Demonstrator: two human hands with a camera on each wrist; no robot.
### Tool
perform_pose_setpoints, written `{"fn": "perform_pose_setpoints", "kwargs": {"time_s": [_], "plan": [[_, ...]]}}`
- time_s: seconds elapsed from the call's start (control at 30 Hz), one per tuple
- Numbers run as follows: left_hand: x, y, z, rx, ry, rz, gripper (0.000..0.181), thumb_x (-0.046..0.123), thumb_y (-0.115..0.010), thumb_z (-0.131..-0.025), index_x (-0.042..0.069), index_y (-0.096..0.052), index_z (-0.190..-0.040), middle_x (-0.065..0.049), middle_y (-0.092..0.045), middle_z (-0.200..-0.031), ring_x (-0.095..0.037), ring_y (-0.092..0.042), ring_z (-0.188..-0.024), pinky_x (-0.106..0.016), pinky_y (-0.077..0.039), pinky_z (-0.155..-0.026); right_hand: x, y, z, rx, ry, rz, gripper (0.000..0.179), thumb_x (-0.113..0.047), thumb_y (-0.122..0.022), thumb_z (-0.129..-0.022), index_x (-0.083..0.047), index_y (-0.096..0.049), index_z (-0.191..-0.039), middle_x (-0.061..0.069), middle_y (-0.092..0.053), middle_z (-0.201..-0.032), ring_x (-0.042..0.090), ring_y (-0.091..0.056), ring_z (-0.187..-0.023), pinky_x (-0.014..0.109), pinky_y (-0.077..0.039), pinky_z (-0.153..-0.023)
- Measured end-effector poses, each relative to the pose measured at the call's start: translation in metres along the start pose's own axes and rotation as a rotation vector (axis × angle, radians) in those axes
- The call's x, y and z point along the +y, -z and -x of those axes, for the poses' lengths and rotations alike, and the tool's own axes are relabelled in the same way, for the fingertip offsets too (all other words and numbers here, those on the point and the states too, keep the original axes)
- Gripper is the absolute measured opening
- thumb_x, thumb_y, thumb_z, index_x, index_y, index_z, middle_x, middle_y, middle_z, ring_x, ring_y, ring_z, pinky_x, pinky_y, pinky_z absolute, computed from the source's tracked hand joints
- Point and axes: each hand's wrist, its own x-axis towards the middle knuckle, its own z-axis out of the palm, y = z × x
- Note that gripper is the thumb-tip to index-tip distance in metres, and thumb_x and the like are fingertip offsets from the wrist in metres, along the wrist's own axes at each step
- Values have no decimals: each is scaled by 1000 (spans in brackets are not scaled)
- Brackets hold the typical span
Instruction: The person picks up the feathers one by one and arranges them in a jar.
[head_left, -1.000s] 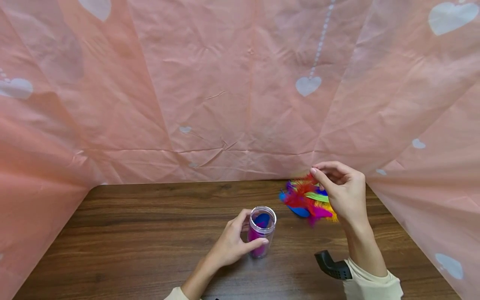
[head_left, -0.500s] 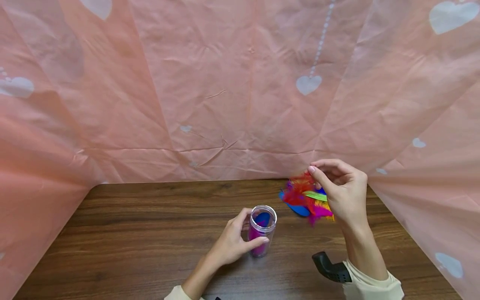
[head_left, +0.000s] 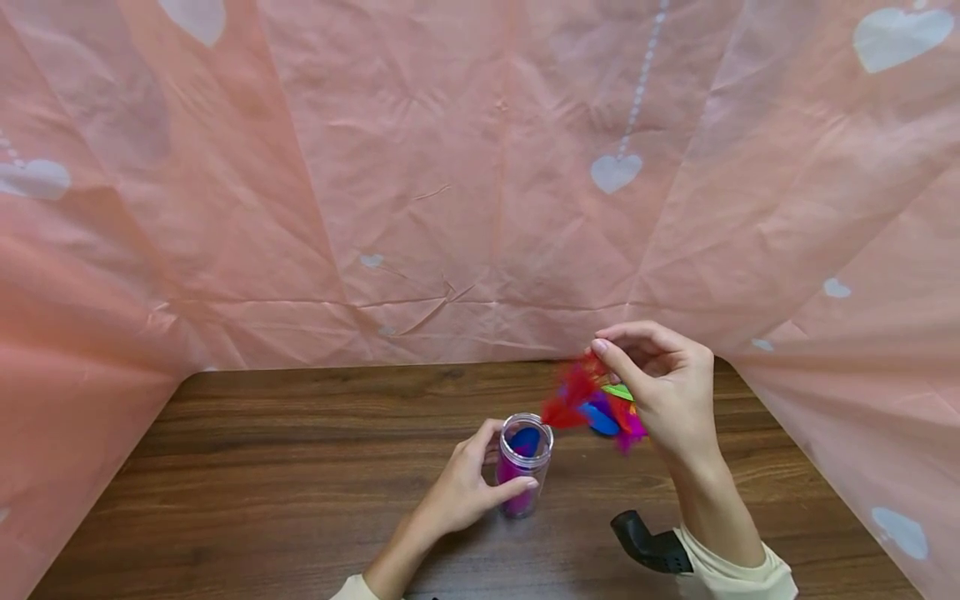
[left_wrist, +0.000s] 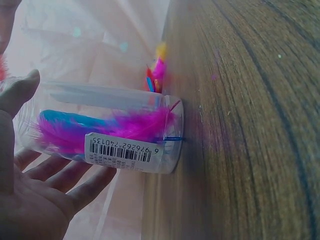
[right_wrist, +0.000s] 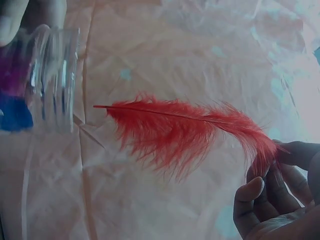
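Note:
A clear plastic jar [head_left: 524, 472] stands upright and lidless on the wooden table, with my left hand [head_left: 472, 485] curled round its side. Inside it are a magenta feather [left_wrist: 142, 125] and a blue feather [left_wrist: 70, 118]; a barcode label [left_wrist: 125, 152] is stuck on the wall. My right hand [head_left: 670, 385] pinches a red feather [right_wrist: 165, 120] by its tip between thumb and forefinger. The feather hangs quill down, its bare end close by the jar's mouth in the head view. Behind it lies a pile of bright feathers [head_left: 602, 419], partly hidden by the right hand.
Pink cloth [head_left: 480, 208] printed with pale hearts rises behind the wooden table [head_left: 300, 467] and along both sides. A black curved mount [head_left: 648, 543] sticks out from the right wrist at the cream sleeve [head_left: 738, 575].
My right hand has moved left with the red feather, away from the pile and toward the jar's mouth. The left hand and the jar have stayed in place.

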Motion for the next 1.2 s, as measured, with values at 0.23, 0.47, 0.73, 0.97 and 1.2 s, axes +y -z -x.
{"fn": "perform_pose_setpoints", "kwargs": {"time_s": [0.23, 0.47, 0.73, 0.97, 1.2], "plan": [[1, 0, 0, -4, 27, 9, 54, 16, -85, -88, 5, -55, -131, -11, -70, -124, -23, -69, -114, -31, -58, -98, 10, -9, 4, -76, 16, 60, 9, 17, -74, -85, 10, -73, -91, 5, -76, -80, 12, -68, -66, 17, -55, -58], [3, 1, 0, -9, 29, 15, 56, 15, -86, -86, 6, -55, -131, -9, -70, -127, -19, -67, -116, -34, -57, -100, 23, -15, 6, -139, -2, 50, 9, 16, -74, -86, 8, -73, -91, 6, -74, -80, 13, -65, -66, 17, -55, -60], [2, 1, 0, -15, 15, 11, 55, 14, -85, -87, 5, -54, -132, -10, -69, -129, -21, -67, -118, -36, -57, -101, 37, -16, 10, -231, -15, 84, 10, 14, -73, -88, 6, -74, -92, 6, -75, -82, 13, -68, -68, 20, -59, -63], [2, 0, 0, -9, 7, 11, 55, 13, -86, -86, 5, -55, -131, -10, -70, -127, -19, -68, -116, -36, -57, -100, 48, -14, 14, -289, -17, 139, 11, 13, -74, -87, 3, -74, -93, 6, -75, -83, 14, -69, -69, 23, -60, -64], [2, 0, 1, -10, 3, 10, 55, 13, -86, -87, 5, -55, -131, -9, -70, -127, -19, -68, -117, -35, -57, -100, 52, -14, 19, -369, -35, 185, 9, 7, -77, -88, 1, -74, -94, 7, -75, -86, 14, -68, -71, 24, -58, -63]]}}
